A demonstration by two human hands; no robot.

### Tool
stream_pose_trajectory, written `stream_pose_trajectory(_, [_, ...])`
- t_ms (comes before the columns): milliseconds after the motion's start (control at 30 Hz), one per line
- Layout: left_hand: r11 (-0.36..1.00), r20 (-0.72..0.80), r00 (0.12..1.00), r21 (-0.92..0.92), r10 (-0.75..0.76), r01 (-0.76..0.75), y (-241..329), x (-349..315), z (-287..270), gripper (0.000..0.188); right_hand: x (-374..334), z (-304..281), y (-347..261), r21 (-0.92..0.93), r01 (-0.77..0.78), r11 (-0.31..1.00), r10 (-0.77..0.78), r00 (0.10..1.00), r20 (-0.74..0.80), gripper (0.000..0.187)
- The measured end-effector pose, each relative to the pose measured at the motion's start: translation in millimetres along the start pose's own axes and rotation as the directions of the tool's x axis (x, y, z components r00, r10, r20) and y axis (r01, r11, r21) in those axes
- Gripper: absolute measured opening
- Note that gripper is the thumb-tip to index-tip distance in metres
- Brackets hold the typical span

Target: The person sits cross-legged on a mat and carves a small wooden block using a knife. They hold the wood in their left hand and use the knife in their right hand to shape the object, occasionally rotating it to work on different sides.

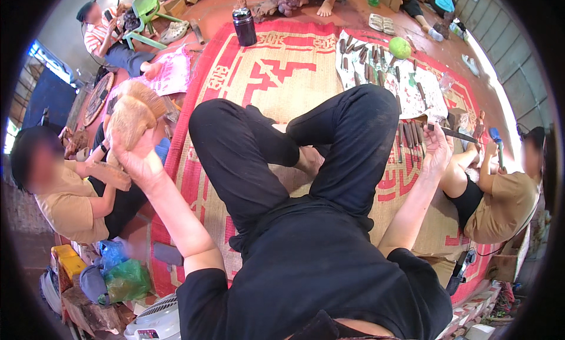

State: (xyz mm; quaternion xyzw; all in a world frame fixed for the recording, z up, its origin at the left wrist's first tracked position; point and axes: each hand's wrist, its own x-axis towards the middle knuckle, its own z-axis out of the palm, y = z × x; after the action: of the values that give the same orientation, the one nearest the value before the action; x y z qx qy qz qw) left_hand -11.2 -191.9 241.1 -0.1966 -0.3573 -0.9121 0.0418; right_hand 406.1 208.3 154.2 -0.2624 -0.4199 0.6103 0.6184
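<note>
My left hand [141, 157] is raised on the left, its fingers closed round a pale brown wood carving [133, 119] with a rounded body and a ridged upper edge. Part of that hand is hidden behind the wood. On the right, my right hand [437, 149] grips a dark, slim carving chisel [456, 134] between thumb and fingers, the tool pointing right. The two hands are far apart, either side of my bent knees. Just left of my right hand, several dark-handled chisels [407, 137] lie in a row on the red and straw-coloured mat [265, 193].
More chisels lie on a white cloth [347, 75] beside a green round fruit [399, 47]. A dark flask [244, 27] stands at the mat's far edge. Co-workers sit close at left [70, 205] and right [500, 205]. Plastic bags [126, 281] and a white fan [156, 322] are at lower left.
</note>
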Motion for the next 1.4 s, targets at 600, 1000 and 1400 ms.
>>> stream_pose_trajectory(600, [0.999, 0.062, 0.998, 0.021, 0.029, -0.03, 57.6, -2.3, -11.1, 0.055, -2.4, -16.8, 9.0, -0.038, -0.057, 0.998, 0.056, 0.998, -0.023, 0.017])
stream_pose_trajectory(1000, [0.996, 0.076, 0.996, 0.072, 0.055, -0.061, 20.6, -18.6, 26.6, 0.061, 1.7, -19.7, 14.9, -0.053, -0.079, 0.995, 0.077, 0.996, -0.04, 0.016])
stream_pose_trajectory(1400, [1.0, 0.072, 0.997, -0.008, 0.025, -0.024, -9.5, -10.5, 15.6, 0.057, -5.1, 6.5, 10.2, -0.16, -0.102, 0.982, 0.105, 0.994, 0.01, 0.017])
